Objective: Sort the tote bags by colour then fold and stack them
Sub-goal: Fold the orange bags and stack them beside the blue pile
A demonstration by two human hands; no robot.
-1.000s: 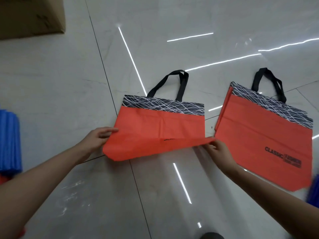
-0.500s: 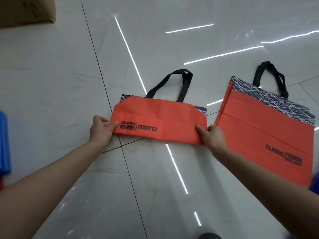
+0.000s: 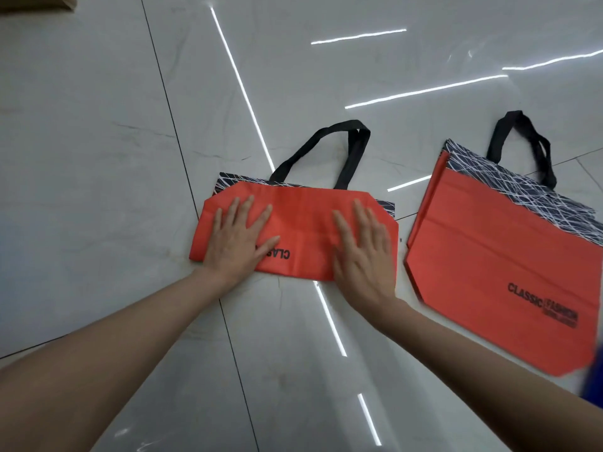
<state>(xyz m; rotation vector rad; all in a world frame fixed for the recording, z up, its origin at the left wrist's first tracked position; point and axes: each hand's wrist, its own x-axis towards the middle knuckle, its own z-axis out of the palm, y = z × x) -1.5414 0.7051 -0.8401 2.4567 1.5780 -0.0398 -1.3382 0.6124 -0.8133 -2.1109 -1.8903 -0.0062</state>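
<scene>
Only the one head cam view on my feed, looking down at a pale glossy tiled floor point(image 3: 98, 158) with dark seams and strip lights reflected in it. The orange tote bag point(image 3: 303, 230) I'm working on lies flat on the floor, pretty much dead centre. Its bottom half is folded up over the top, so only a thin bit of the black-and-white scribbly band point(image 3: 228, 179) peeks out along the far edge, and the black handles point(image 3: 354, 151) stick out past that, away from me. The left hand point(image 3: 236, 243) lies palm down on the left part of the folded bag, fingers point(image 3: 248, 210) straight and spread apart, gripping nothing, just flat on the fabric. The right hand point(image 3: 362, 256) is the same deal on the right part, fingers point(image 3: 359, 210) straight and a little fanned, a bit blurry. Between the hands there's upside-down black lettering point(image 3: 280, 254) reading "CLAS", with the rest hidden under the left hand. Just to the right, not touching, a second orange bag point(image 3: 489, 256) lies unfolded and flat on the floor at a tilt. It has the same band on top, its handles point(image 3: 517, 117) point away, and "CLASSIC FASHION" is printed low down on it. Something blue point(image 3: 595, 380) cuts in at the right edge, too blurred to tell what. There's a corner of a cardboard box point(image 3: 32, 1) top left.
</scene>
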